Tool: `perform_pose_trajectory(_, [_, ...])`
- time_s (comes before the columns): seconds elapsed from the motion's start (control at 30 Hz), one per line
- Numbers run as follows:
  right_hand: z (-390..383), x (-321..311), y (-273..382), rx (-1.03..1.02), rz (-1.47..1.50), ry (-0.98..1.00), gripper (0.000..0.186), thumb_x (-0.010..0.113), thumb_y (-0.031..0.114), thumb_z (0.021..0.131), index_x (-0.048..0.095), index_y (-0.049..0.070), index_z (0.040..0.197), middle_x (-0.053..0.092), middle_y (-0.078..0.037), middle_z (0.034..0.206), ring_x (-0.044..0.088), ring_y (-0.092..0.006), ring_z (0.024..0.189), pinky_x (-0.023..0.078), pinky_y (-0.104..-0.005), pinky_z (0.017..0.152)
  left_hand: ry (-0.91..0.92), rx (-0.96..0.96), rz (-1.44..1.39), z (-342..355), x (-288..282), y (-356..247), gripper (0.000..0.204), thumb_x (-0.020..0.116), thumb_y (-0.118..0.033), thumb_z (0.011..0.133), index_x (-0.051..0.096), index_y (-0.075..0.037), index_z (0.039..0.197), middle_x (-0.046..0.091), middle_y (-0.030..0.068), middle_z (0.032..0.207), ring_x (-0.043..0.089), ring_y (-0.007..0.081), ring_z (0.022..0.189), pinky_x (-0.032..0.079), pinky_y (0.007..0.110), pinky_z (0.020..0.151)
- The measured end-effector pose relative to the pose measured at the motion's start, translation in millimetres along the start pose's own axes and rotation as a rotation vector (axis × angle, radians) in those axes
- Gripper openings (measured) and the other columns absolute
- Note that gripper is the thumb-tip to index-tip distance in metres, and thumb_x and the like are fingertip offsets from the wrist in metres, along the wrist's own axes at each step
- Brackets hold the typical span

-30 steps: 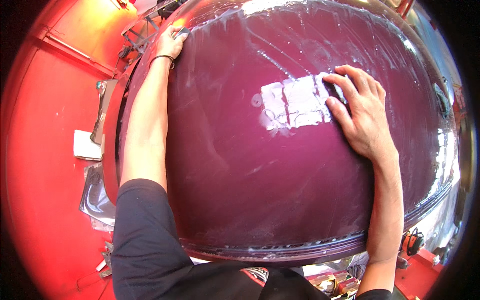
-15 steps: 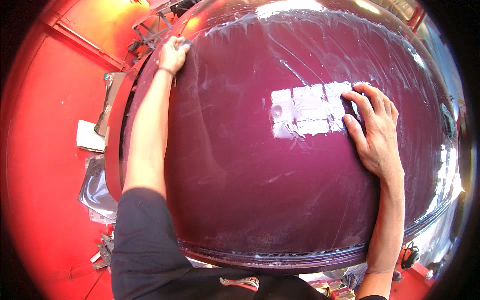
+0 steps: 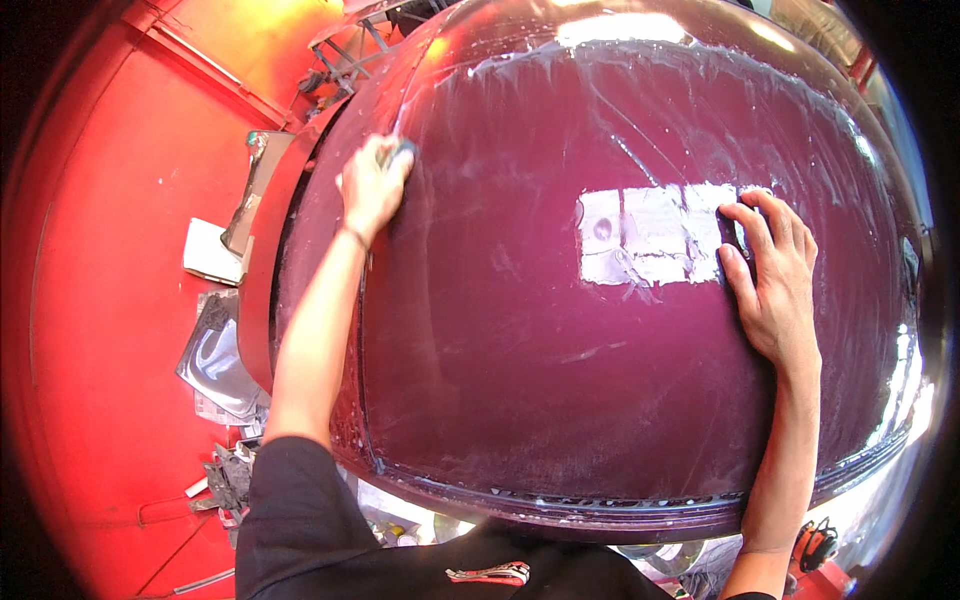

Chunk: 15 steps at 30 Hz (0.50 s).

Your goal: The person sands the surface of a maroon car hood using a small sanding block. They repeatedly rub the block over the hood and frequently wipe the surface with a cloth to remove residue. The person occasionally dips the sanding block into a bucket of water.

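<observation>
A large, curved maroon car panel fills the middle, wet and streaked with whitish residue along its far part. Near its left edge, beside a long seam, my left hand is closed on a small dark grey pad against the surface. My right hand rests on the panel's right half, fingers bent and apart, the thumb spread from them. A dark patch shows between that thumb and the fingers, beside a bright window reflection; whether it is a shadow or an object I cannot tell.
To the left lies a red floor. A white box-like piece and a shiny dark sheet are beside the panel. A metal stand is at the far left. An orange and black round item sits at the lower right.
My left hand has slid nearer along the panel's left side with the pad. My right hand keeps about the same place on the panel. The whole view has shifted slightly.
</observation>
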State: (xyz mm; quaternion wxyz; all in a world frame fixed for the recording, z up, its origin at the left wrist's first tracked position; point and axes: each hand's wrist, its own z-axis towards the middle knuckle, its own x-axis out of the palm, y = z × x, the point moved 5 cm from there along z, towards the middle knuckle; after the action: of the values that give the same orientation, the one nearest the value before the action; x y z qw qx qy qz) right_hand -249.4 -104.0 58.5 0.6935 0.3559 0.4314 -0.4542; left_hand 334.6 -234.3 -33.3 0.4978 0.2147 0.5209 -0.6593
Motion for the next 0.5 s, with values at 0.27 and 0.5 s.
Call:
perform_pose_trajectory(0.27, [-2.5,3.6,-6.0,-0.033,-0.004,0.021,0.045,0.066,0.041,0.117,0.072,0.015,0.153,0.063,-0.014,0.164,0.054,-0.0364,0.162,0.033,-0.0576,0.138,0.053,-0.139,0.127,158.0,65.7,39.4,0.062,0.086,-0.062,0.096,0.083,-0.023,0.145,0.085,0.0069,0.150,0.075,0.0329,0.147,0.043,0.071,0.128])
perform_pose_trajectory(0.5, [-1.0,5.5,-3.9,0.002,-0.060,0.016,0.047,0.059,0.046,0.121,0.071,0.018,0.156,0.061,-0.013,0.166,0.052,-0.0359,0.164,0.032,-0.0592,0.141,-0.064,-0.019,0.090,-67.9,-32.5,3.6,0.041,0.093,-0.029,0.103,0.082,-0.008,0.137,0.088,0.0169,0.134,0.084,0.0279,0.126,0.063,0.044,0.110])
